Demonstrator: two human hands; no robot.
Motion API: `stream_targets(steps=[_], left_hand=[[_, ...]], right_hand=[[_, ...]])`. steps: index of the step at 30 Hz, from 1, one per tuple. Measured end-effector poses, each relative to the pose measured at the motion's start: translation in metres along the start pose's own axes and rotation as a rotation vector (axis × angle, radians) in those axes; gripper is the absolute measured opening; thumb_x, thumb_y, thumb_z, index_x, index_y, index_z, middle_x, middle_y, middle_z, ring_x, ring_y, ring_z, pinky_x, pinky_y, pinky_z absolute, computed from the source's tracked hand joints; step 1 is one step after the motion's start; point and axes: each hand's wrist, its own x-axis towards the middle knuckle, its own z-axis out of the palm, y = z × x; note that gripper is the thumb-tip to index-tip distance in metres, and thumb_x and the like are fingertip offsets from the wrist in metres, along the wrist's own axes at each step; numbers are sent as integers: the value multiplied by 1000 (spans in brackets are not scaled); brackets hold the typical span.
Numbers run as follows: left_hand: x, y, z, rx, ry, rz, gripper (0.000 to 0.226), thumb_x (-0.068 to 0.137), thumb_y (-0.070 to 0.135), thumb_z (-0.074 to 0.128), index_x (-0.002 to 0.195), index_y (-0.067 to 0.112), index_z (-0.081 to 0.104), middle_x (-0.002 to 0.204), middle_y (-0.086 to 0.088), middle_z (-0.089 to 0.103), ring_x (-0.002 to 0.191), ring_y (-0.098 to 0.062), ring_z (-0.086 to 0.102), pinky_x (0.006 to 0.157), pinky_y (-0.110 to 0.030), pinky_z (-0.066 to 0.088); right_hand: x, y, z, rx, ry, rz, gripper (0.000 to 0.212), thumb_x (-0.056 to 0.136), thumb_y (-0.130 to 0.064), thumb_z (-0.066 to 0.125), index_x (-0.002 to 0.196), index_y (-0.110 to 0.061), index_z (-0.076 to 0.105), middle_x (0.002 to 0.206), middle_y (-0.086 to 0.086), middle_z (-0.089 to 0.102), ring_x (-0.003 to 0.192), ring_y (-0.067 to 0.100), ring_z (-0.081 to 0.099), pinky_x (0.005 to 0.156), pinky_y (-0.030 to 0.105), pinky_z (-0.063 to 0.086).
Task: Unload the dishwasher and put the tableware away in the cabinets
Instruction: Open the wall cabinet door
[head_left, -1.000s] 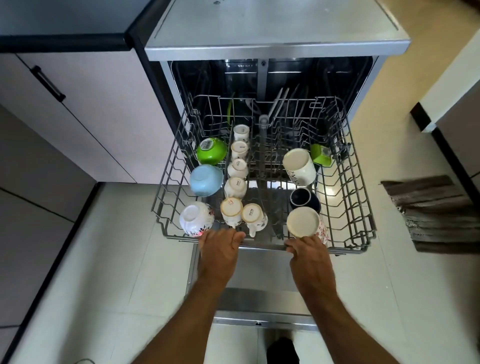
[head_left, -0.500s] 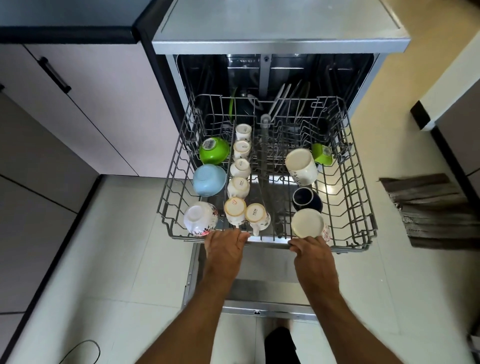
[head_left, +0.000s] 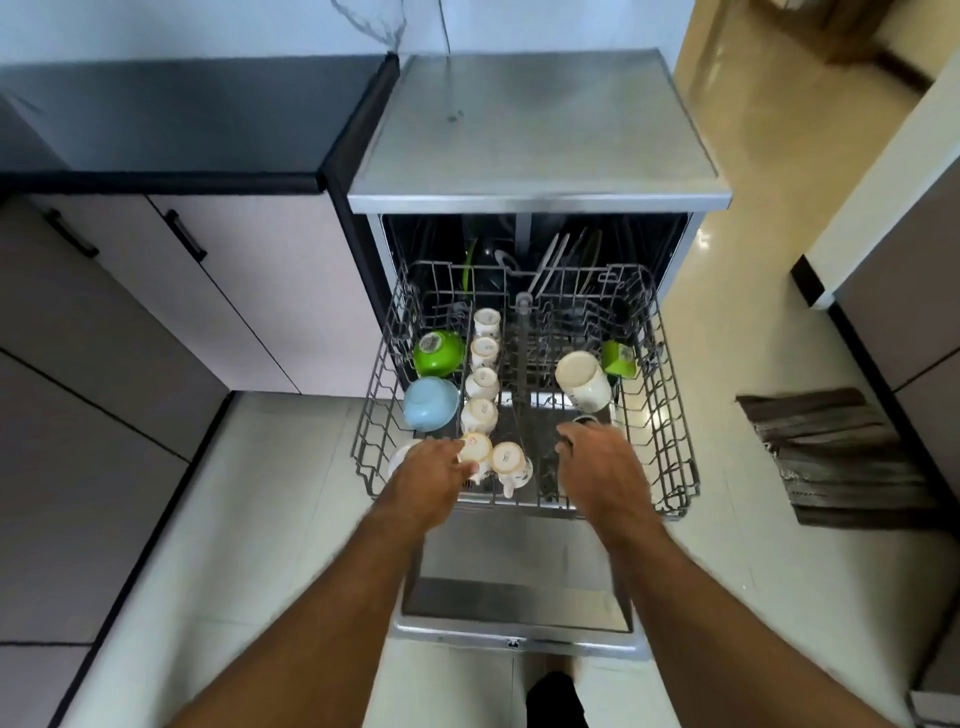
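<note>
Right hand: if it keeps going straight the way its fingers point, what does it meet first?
Likely the dark mug just beyond the right hand fingertips; the large white mug sits behind. Depth is unclear.

rack's got six small white cups, two green bowls, one light blue bowl, one big cream mug.

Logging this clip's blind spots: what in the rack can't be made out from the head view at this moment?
- Whether either hand grips a cup: left hand and right hand are motion-blurred.
- White bowl at the rack's front left: mostly behind the left hand.
- Dark mug: only its rim shows past the right hand.
- Plates in the lower rack: dark interior, count unclear.
</note>
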Motion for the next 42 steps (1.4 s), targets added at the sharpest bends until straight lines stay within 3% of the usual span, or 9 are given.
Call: stream_targets(steps=[5,10,17,22,26,31,42], left_hand=[[-37,31,-97,102,121,60,66,98,54,37,153,19,29,160,-4,28,149,-21,17,121,-41,18],[-63,57,-211,172,319,116,67,101,50,32,157,19,13,164,-2,11,152,-18,2,121,-33,5],[-85,84,-352,214,653,209,77,92,61,24,157,20,13,164,3,7,151,-10,-4,120,-24,-4],[-103,98,-437,334,856,223,76,96,61,19,157,17,11,164,1,5,145,-3,-10,113,-14,-14],[-121,103,-490,437,968,158,69,98,55,17,157,23,2,164,4,-4,148,-7,-12,114,-18,-14],[-143,81,-533,517,1079,77,67,100,59,13,157,27,-5,162,7,-10,149,-10,-15,123,-32,-2],[-166,23,-678,671,1303,12,68,103,47,31,158,21,0,164,1,-2,151,-16,-8,123,-31,-2]], right_hand=[[19,-47,-89,-79,100,-129,30,96,-17,51,123,-14,65,113,5,69,104,24,59,93,39,48],[44,-104,-178,-43,187,-220,33,95,-18,51,125,-12,64,119,7,66,116,27,55,98,40,47],[88,-182,-278,-78,297,-351,39,97,-23,53,135,-15,58,134,7,59,128,26,46,104,36,39],[130,-240,-343,-71,395,-486,40,93,-19,54,132,-14,60,131,6,60,123,26,50,102,31,39],[155,-289,-392,-23,484,-571,37,93,-17,54,129,-14,62,133,5,58,122,26,51,101,32,40],[178,-341,-424,25,530,-644,38,93,-18,56,131,-15,62,145,6,50,127,28,50,105,33,39],[210,-490,-459,9,628,-768,44,95,-20,57,138,-16,54,152,5,39,133,27,44,105,35,39]])
